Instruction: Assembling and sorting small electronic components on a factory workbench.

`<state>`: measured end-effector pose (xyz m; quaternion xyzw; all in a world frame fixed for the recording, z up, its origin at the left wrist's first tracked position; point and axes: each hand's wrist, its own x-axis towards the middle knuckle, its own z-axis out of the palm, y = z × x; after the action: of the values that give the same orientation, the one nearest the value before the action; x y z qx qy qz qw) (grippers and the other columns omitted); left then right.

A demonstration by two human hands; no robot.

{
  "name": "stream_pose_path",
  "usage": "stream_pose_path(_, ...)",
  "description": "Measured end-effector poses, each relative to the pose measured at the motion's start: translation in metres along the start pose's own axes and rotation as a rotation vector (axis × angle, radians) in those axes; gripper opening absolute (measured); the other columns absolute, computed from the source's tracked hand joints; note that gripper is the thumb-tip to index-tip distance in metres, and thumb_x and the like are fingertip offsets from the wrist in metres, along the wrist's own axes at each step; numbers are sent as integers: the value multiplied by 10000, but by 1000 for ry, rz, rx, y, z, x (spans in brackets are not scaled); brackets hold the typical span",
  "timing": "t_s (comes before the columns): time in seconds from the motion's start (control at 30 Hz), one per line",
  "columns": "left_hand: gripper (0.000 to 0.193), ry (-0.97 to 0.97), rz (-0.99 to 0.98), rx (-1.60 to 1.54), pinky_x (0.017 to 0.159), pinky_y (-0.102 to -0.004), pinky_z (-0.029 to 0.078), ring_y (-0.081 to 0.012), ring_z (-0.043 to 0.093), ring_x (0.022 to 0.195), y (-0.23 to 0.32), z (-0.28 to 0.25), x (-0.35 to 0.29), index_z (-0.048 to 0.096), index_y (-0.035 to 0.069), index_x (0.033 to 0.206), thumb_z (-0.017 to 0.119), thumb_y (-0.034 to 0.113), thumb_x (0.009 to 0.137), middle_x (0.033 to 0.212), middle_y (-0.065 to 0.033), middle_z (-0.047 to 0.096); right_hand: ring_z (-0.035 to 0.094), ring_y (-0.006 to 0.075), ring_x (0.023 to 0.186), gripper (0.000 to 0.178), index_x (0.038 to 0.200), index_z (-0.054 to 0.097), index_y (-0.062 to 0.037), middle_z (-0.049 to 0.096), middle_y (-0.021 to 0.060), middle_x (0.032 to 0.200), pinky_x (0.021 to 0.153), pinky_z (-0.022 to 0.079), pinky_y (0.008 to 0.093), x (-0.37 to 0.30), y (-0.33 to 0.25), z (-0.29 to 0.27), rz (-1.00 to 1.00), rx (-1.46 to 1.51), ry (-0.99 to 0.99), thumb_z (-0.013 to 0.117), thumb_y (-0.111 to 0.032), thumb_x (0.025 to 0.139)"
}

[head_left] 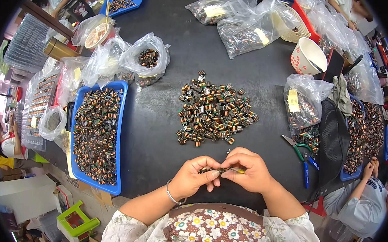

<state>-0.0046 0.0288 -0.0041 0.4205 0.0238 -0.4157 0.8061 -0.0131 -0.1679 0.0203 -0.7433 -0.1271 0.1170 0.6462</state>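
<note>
- So the coil parts (pixel 208 170) being worked on are in the person's hands, just above the near edge of the worktop (pixel 173 29). Looks like a little dark cluster; can't count the pieces, too small and half covered.
- Left hand (pixel 194 177): fingers closed in a pinch on that cluster, no real gap.
- Right hand (pixel 249 170): fingers pinched too, on a thin yellow-ended item (pixel 240 171), right up against the cluster. Can't tell exactly what it is.
- Straight ahead, one loose pile of coils (pixel 217 111), way too many to count. If they're going through it piece by piece, I'd say there's loads left.
- To the left, one long blue tray (pixel 122 143) full of similar coils. Finished or waiting? Honestly can't tell, so no idea how much is done.
- Just past it, one open plastic bag (pixel 162 58) with more coils.
- Right side: one pair of green-handled pliers (pixel 298 150), one labelled bag (pixel 304 106) of coils, one patterned bowl (pixel 308 57).
- Further out right, another blue tray (pixel 353 176) of coils, with a co-worker's hands (pixel 370 167) nearby.
</note>
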Motion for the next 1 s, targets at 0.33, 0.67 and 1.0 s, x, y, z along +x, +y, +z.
stream_pose_path(0.33,226,62,17,-148,536,-241,468,-124,551,673,6,1,2,546,25,1011,623,53,800,917,-96,592,583,107,596,118,910,572,16,593,65,725,531,454,219,-2,-6,1,164,-68,62,551,-65,828)
stream_pose_path(0.67,228,97,18,-124,537,-243,469,-133,553,685,0,0,2,551,15,1015,619,35,798,913,-110,584,575,188,513,81,836,591,-17,572,86,605,476,433,286,-6,-9,2,49,-399,46,549,-84,820)
stream_pose_path(1.0,201,106,78,-51,537,-243,467,-128,548,664,2,-1,4,534,1,970,625,16,791,873,-85,564,588,306,591,130,822,574,-46,605,111,693,509,455,389,-1,-14,4,11,-553,39,575,-175,805)
